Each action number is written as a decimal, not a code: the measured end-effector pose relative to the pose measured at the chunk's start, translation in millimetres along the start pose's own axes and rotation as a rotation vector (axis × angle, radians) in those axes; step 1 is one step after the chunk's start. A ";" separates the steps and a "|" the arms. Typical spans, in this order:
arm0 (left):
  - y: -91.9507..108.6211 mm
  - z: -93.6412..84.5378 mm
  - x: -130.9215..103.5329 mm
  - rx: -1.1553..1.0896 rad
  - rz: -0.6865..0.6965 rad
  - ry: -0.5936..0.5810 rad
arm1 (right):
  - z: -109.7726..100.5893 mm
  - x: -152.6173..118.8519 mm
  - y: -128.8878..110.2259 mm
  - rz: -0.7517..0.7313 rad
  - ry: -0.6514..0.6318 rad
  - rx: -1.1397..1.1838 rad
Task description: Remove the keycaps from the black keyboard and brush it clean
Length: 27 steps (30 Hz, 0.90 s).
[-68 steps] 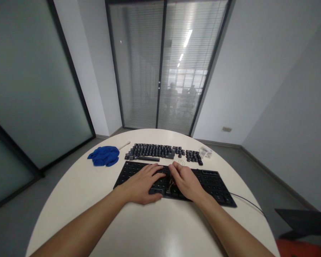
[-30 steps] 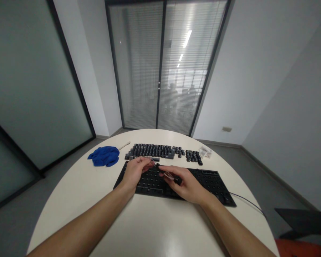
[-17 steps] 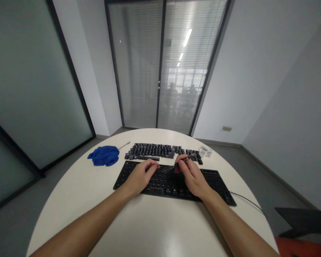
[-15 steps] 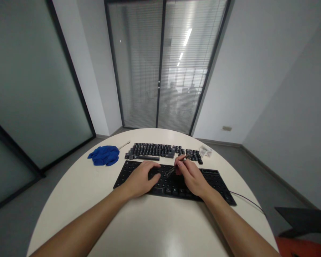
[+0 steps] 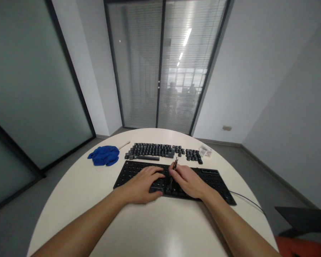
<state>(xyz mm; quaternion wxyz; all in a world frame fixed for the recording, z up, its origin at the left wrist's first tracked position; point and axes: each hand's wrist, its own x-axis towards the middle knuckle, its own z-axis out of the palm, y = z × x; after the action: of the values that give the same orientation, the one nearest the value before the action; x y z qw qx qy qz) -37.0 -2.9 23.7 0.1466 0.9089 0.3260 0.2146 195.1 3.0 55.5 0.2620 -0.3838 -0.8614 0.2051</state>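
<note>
Two hands at the keyboard (image 5: 214, 182). Left hand (image 5: 141, 187): fingers spread apart over the keyboard's left half, thumb at its near edge. Right hand (image 5: 187, 178): fingertips closed together on a wire tool (image 5: 176, 164), its upper end protruding above the grip and its thin wires pointing down at the keys; contact with them cannot be determined. Keyboard beneath both hands, its left edge beyond the left hand, its right edge well to the right of the right hand, near the cable (image 5: 247, 200). Loose keycaps (image 5: 153, 150) lie ahead of both hands, short of the far table rim. Blue cloth (image 5: 104, 156) ahead-left of the left hand. Bare tabletop (image 5: 139, 228) extends between the forearms, giving room nearer the wearer.
</note>
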 end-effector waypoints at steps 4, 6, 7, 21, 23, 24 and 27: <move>-1.2 1.1 0.1 -0.005 0.003 -0.001 | -1.0 0.3 -2.3 -0.012 -0.014 0.006; -0.9 0.8 0.5 -0.005 0.002 -0.001 | -1.9 0.2 -3.7 -0.021 -0.026 0.009; -0.5 0.5 0.8 -0.004 0.002 -0.001 | -2.3 0.1 -4.2 -0.025 -0.034 0.007; 1.8 -0.8 1.9 -0.019 0.011 0.007 | -3.6 -0.7 -4.0 -0.049 -0.082 -0.019; 1.7 -1.0 1.8 -0.015 0.011 0.004 | -4.3 -0.8 -4.0 -0.047 -0.087 -0.011; 1.6 -0.9 1.7 -0.012 0.010 0.003 | -4.6 -0.9 -4.0 -0.048 -0.091 -0.007; 0.9 -0.3 1.4 -0.012 0.007 0.008 | -5.0 -1.4 -4.7 -0.067 -0.104 0.011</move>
<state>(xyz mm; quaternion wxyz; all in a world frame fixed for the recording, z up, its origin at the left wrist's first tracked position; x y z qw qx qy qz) -35.6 -2.7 24.7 0.1500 0.9083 0.3221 0.2209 196.3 -0.2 61.5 0.2255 -0.3423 -0.8851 0.2206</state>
